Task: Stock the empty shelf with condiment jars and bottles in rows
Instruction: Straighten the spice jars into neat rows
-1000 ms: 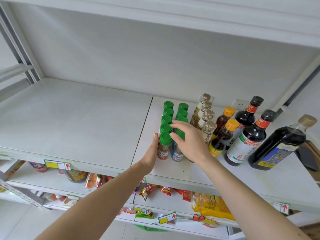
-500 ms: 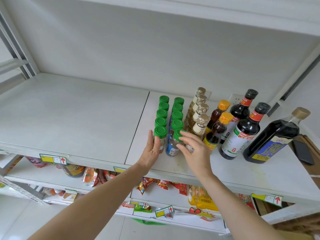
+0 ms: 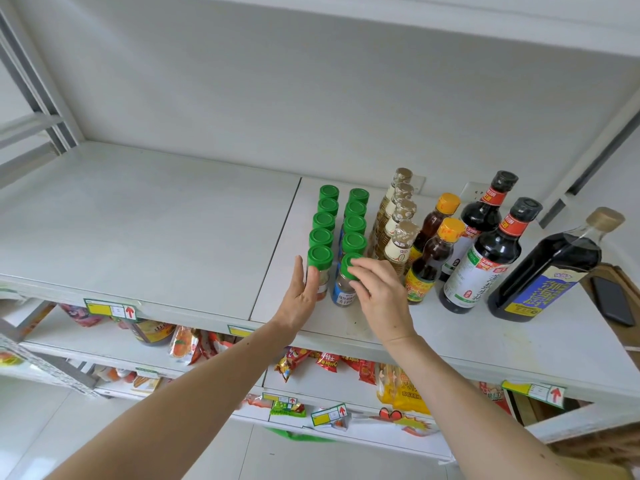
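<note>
1. Grip state: my right hand (image 3: 379,299) pinches the green cap of the front jar of the right row (image 3: 346,289) with curled fingertips. My left hand (image 3: 301,294) is flat, fingers straight, pressed against the left side of the front jar of the left row (image 3: 320,275); it grasps nothing.
2. Location of the work: both jars stand upright directly between my hands, at the front of two rows of green-capped jars (image 3: 341,220) that run straight away from the grip toward the back wall.
3. Governing relation: each jar's long axis is vertical; the row axis points away from me. The right hand is nearer the jar needing alignment, I judge.
4. Right of the grip: the gold-capped bottles (image 3: 398,216) stand just beside the pinched jar, so sideways room is slight.
5. Left of the grip: the shelf (image 3: 138,220) lies open for further rows.
6. Toward me: the shelf's front edge is near; avoid pulling jars forward.
</note>
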